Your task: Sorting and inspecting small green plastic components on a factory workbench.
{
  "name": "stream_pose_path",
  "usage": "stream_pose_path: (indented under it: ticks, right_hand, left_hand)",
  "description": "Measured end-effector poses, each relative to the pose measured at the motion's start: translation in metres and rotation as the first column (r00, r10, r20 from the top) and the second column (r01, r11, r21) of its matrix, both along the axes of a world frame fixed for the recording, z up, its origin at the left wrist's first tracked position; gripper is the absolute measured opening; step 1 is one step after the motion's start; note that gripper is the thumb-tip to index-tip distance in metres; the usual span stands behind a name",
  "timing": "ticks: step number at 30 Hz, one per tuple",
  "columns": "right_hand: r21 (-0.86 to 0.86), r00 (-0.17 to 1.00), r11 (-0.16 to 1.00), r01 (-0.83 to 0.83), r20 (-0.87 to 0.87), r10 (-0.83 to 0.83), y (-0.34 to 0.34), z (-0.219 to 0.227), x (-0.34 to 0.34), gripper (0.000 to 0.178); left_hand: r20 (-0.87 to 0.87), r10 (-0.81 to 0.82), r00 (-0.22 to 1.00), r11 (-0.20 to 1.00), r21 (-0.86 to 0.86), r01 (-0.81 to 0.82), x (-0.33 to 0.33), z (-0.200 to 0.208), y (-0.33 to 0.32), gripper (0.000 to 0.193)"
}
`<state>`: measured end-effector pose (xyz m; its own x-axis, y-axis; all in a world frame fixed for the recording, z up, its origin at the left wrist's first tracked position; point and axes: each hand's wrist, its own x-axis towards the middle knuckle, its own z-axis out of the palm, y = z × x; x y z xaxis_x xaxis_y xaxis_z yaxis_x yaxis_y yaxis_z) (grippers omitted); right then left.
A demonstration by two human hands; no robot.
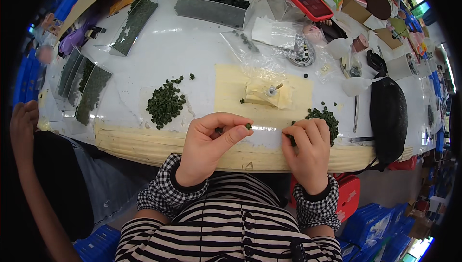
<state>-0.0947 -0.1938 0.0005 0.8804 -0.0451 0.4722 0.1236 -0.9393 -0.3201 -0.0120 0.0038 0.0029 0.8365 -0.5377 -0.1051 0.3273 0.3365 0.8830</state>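
2 piles [165, 105] dot the table [192, 52] near apparent crates [370, 223].

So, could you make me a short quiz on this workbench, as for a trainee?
1. What does the left hand pinch at its fingertips?
A) a small green piece
B) a pen
C) a paper cup
2. True or false: the black bag lies left of the right hand.
3. Fill in: seen left to right, the yellowish block stands ____ two loose green piles.

Key: 1. A. 2. False; the black bag lies right of the right hand. 3. between.
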Motion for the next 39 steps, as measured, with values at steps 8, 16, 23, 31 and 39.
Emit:
stream_pose_path:
  ticks: [8,16,23,31,39]
  right_hand:
    - [0.095,1.000,0.995,-0.011,0.008,0.010,0.000,-0.004,0.004,0.018]
    - [0.268,0.998,0.963,-0.037,0.057,0.023,-0.007,0.000,0.003,0.019]
    - [0.967,0.980,0.245,-0.067,0.018,0.196,0.017,0.011,0.002,0.010]
    - [0.995,0.966,-0.022,-0.098,0.100,0.239,0.034,0.004,0.009,0.010]
    - [0.969,0.983,0.195,-0.152,0.127,0.136,0.043,-0.002,0.010,0.013]
  left_hand:
    - [0.008,0.010,1.000,0.999,0.050,-0.010,-0.003,-0.002,-0.002,0.016]
    - [0.074,-0.003,0.997,0.995,0.096,-0.004,-0.004,-0.003,-0.004,0.015]
    - [0.076,-0.084,0.994,0.991,0.107,0.075,-0.009,-0.003,-0.008,0.015]
    - [0.046,-0.041,0.998,0.999,0.012,0.041,-0.010,-0.001,-0.008,0.016]
    - [0.013,-0.025,1.000,1.000,-0.002,0.025,-0.009,-0.004,-0.008,0.015]
